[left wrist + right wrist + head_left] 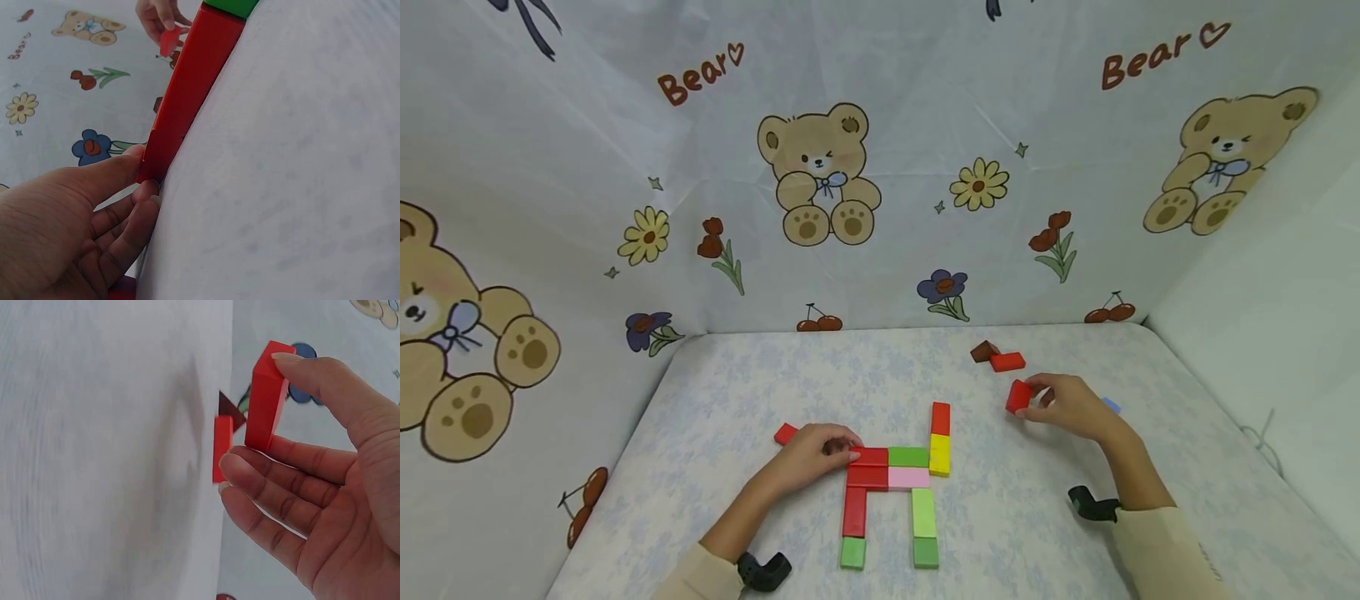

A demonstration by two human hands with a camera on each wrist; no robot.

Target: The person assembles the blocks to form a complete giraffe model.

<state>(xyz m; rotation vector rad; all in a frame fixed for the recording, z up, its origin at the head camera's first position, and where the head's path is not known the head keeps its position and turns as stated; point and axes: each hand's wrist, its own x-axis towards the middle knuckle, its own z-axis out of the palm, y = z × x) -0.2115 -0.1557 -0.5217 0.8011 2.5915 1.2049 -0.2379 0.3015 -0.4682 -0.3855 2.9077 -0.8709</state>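
My left hand [808, 457] is at the left end of the upper red block [874, 456] in a flat figure of coloured blocks, pinching that end between thumb and fingertips. Beside this block lies a green block [908, 457]; below are a second red block [867, 477] and a pink block [908, 477]. Two legs end in green blocks, and a yellow block [939, 455] with an orange-red block [940, 418] rises at the right. Over the table's right side, my right hand [1067, 405] holds another red block [265, 406], thumb on one end and fingers at the other.
Beyond the right hand lie a brown triangular block [983, 351] and a red block [1008, 362]. A blue block [1111, 405] shows partly behind that hand. Another red block [786, 433] lies just behind the left hand. A bear-print cloth [895, 275] backs the table.
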